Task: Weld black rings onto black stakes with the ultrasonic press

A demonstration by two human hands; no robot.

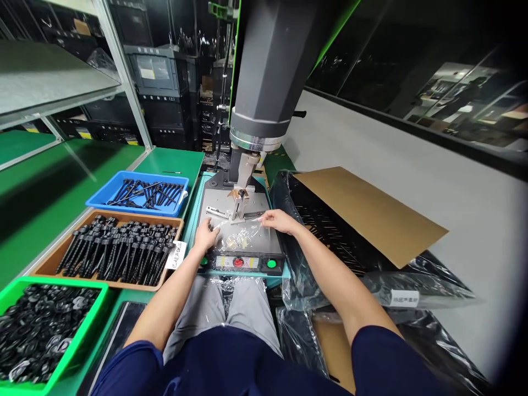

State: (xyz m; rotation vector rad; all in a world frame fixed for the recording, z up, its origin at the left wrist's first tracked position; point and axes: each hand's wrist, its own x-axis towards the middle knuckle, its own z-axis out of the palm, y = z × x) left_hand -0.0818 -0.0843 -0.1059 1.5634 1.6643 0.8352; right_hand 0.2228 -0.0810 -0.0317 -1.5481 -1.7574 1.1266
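Both hands (207, 235) (279, 221) of the person are over the machine's plate: the left hand is at its left side, fingers parted and nothing seen between them; the right hand has its fingertips drawn together at the near-right of the fixture — whether they grip or merely touch something cannot be told.

Largest of all is the dark press head (264, 71), its metal horn (246, 171) pointing down at the fixture. Green counter (169, 159) spreads to the left, and on the right a brown cardboard sheet (371, 214) lies on dark plastic wrapping. Three trays line the counter: a brown tray (124, 284) of headed black rods, a green tray (88, 335) of small dark parts, and a blue tray (101, 192) of loose black rods.

Smaller is the metal plate (268, 242) with the upright fixture (239, 208) on it; a red button (238, 263) sits on its front panel. Smallest is a slim piece (247, 221), lying at the fixture's foot and reaching toward the right fingertips.

This looks like a positioning step — the next move calls for a steady alignment at the fixture, with fingers clear of the horn.
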